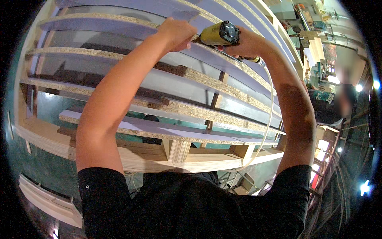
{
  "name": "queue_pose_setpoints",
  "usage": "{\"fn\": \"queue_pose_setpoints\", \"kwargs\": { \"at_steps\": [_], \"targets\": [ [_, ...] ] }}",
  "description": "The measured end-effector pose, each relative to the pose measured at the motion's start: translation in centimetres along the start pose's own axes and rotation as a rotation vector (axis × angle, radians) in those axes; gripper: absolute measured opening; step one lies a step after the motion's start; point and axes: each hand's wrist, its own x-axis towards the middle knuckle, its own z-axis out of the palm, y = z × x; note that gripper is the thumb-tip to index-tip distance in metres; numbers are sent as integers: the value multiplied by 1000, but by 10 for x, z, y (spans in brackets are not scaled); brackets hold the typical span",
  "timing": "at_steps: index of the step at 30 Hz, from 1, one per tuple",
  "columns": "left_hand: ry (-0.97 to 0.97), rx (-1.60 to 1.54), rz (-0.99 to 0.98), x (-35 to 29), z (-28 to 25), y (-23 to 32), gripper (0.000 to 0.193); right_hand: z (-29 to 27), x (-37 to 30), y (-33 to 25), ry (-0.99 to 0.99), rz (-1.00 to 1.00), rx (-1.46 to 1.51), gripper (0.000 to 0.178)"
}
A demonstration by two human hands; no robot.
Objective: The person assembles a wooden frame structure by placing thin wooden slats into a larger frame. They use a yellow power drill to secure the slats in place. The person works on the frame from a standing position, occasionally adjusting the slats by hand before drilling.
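Note:
A large wooden frame (131, 158) fills the view, with several long shelf boards (229, 85) across it, purple-grey on their faces and raw chipboard along their edges. My right hand (247, 43) is wrapped round a nail gun (215, 34) with a yellow body and black end cap, held over a board in the upper middle. A pale air hose (271, 93) runs from its handle down past my right forearm. Just left of the gun, my left hand (178, 35) is closed on the chipboard edge of the upper shelf board (127, 20); its fingertips are partly hidden.
Short plywood blocks (179, 150) stand in the frame's near rail. A pale wooden piece (49, 199) lies on the green floor at lower left. To the right are stacked boards (316, 51), another person (338, 99) and a wooden rack (326, 149).

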Motion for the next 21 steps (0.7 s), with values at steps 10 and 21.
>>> {"fn": "queue_pose_setpoints", "kwargs": {
  "at_steps": [10, 21],
  "targets": [
    [16, -123, -88, 0, 3, 0, 20, -6, 4, 4, -17, -32, 21, 55],
    [-69, -333, 49, 26, -22, -36, 55, -37, 13, 26, 49, 21, 44, 50]
  ]
}}
